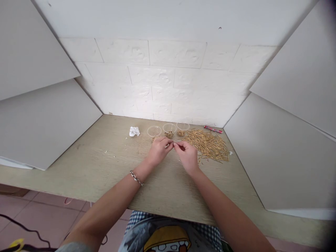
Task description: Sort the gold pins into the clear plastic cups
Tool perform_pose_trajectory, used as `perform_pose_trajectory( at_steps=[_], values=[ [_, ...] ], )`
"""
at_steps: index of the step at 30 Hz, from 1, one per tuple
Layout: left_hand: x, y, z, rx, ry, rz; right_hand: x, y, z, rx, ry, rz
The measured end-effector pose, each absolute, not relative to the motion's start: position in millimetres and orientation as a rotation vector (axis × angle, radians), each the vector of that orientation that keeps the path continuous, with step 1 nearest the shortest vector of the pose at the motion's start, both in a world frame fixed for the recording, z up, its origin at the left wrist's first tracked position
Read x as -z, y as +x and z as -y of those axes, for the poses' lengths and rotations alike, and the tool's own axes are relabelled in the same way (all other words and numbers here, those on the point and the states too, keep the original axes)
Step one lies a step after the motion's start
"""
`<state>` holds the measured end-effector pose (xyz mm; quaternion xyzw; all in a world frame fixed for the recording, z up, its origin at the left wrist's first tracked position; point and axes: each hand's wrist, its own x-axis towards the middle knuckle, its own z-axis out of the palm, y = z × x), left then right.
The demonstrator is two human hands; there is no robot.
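Golden rods (207, 145), red tube (213, 129), perhaps patterned

Clear cups (147, 131) (163, 128) (189, 126): 3 | gold pin heap (208, 144): 1 | white wad (134, 131): 1 | red tube (213, 129): 1 | bracelet (135, 177): 1

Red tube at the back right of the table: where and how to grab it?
Probably pinch the red tube at mid-length, across its width, coming down from above. It's long and slim and lies flat, so its narrow width suits thumb and finger; the wall behind and the gold sticks in front would likely crowd a low approach.
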<state>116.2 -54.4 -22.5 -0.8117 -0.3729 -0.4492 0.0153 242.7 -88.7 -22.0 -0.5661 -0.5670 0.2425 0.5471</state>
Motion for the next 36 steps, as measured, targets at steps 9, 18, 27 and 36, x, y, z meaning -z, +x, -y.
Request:
perform_pose_trajectory(
  at_steps=[9,18,27,36],
  values=[
    [24,111,52,1.174,-2.488,1.018,22,243,88,-0.537,-1.427,1.404],
    [19,106,53,0.928,-2.44,0.892,23,243,88,-0.521,-1.458,1.435],
    [14,106,54,0.687,-2.432,0.816,20,243,89,-0.504,-1.529,1.458],
    [19,109,53,0.622,-2.421,0.837,22,241,86,-0.494,-1.57,1.444]
  ],
)
